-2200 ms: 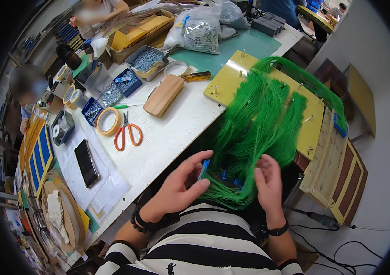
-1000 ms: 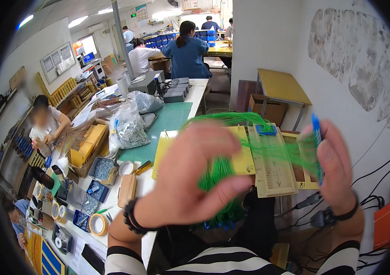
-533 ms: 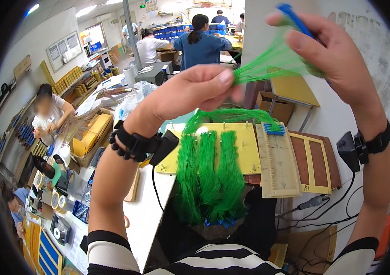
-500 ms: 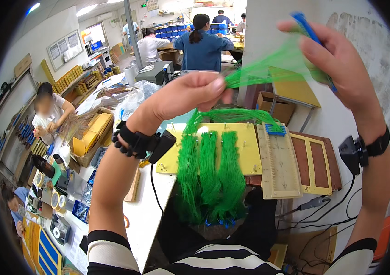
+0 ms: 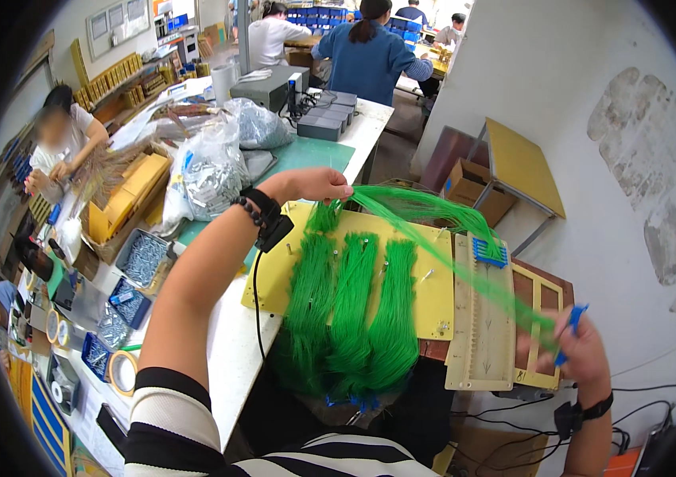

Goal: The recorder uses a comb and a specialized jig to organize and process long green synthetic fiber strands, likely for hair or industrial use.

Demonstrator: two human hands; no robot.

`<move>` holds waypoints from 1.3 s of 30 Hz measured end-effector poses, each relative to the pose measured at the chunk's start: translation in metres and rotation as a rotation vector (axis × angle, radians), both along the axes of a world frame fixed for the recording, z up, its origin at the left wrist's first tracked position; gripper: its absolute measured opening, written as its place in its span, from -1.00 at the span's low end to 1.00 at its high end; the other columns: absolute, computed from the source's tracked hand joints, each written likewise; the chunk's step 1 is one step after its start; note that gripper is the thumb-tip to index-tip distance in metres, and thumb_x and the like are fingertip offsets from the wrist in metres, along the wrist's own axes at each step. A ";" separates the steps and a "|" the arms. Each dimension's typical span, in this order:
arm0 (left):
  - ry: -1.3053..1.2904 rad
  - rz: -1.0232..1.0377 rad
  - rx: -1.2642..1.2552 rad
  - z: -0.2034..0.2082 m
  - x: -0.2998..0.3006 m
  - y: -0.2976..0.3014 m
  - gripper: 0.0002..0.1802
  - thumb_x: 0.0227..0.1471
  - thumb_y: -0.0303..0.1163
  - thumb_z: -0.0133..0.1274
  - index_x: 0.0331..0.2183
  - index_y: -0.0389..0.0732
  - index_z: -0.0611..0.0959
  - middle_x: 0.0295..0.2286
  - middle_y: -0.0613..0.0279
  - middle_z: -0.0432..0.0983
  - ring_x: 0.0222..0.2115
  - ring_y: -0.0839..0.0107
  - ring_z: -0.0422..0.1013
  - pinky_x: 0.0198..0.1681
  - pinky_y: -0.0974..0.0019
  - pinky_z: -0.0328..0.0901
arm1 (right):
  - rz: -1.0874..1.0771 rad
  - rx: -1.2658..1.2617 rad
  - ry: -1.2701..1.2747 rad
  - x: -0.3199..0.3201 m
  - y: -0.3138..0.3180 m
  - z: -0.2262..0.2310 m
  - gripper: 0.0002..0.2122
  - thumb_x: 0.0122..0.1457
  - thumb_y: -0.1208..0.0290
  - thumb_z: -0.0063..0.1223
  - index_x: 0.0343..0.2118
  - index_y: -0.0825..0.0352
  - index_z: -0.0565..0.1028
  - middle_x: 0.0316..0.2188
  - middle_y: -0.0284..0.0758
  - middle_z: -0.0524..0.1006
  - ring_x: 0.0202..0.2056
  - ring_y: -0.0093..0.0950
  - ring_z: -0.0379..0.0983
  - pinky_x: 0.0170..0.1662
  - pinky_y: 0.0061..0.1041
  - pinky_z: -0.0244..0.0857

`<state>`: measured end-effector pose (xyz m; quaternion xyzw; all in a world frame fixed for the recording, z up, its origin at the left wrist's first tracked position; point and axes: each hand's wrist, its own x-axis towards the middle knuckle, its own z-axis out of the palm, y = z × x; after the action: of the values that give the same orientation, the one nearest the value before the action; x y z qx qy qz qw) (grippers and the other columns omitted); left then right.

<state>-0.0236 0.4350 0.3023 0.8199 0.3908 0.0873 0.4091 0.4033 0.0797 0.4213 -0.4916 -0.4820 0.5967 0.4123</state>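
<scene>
My left hand (image 5: 324, 184) is closed in a pinch above the far edge of a yellow board (image 5: 437, 290), gripping a bundle of thin green wires (image 5: 421, 199). One part of the bundle runs right to a blue connector (image 5: 491, 252) seated at the top of a cream fixture (image 5: 481, 350). Another part stretches down to the right, to a blue connector strip (image 5: 570, 334) held in my right hand (image 5: 586, 350); motion blurs some of those fingers. Three green wire hanks (image 5: 354, 294) lie side by side among pins on the board and hang over its near edge, with blue ends below.
Left of the board, a white table (image 5: 227, 374) carries bins of metal screws (image 5: 145, 258), tape rolls (image 5: 122, 371) and plastic bags of parts (image 5: 209, 175). A person (image 5: 67, 143) handles brown wires at far left. Cables (image 5: 505, 425) trail at lower right.
My right hand has swung from high up down to the lower right, pulling the green wires out straight. My left hand has moved slightly left and lower. The head view has tilted and shifted.
</scene>
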 end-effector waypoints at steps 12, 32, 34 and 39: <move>0.119 0.295 -0.321 -0.049 -0.005 0.048 -0.48 0.29 -0.01 -0.18 -0.37 -0.29 0.57 -0.54 0.30 0.37 -0.53 0.40 0.24 -0.45 0.22 0.22 | 0.215 0.461 -0.845 0.016 0.106 -0.033 -0.83 0.05 0.54 0.20 -0.26 0.31 0.52 -0.31 -0.30 0.41 -0.20 -0.37 0.38 -0.09 -0.46 0.27; 0.331 0.416 -0.176 -0.051 0.016 0.046 -0.55 0.27 -0.04 -0.17 -0.45 -0.19 0.52 -0.63 0.38 0.32 -0.62 0.48 0.24 -0.57 0.30 0.18 | 0.105 0.656 -1.152 0.044 0.201 -0.124 -0.77 -0.04 0.54 0.27 -0.32 0.26 0.45 -0.34 -0.24 0.44 -0.17 -0.15 0.35 -0.06 -0.23 0.24; 0.343 0.419 -0.170 -0.053 0.014 0.047 -0.55 0.27 -0.04 -0.18 -0.44 -0.20 0.53 -0.63 0.38 0.32 -0.61 0.47 0.25 -0.57 0.30 0.17 | 0.147 0.681 -1.192 0.043 0.202 -0.124 -0.75 -0.06 0.54 0.29 -0.33 0.26 0.45 -0.33 -0.24 0.45 -0.16 -0.15 0.36 -0.05 -0.21 0.24; 0.344 0.358 -0.057 -0.055 0.021 0.047 -0.53 0.23 -0.11 -0.23 -0.45 -0.29 0.56 -0.62 0.22 0.42 -0.63 0.31 0.31 -0.49 0.14 0.25 | 0.140 0.644 -1.205 0.050 0.203 -0.135 -0.74 -0.07 0.53 0.30 -0.33 0.26 0.44 -0.33 -0.24 0.46 -0.18 -0.14 0.36 -0.07 -0.23 0.24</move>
<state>-0.0030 0.4819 0.2471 0.7285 0.5960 0.0066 0.3376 0.4536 0.2828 0.2859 -0.5582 -0.8113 0.0712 0.1583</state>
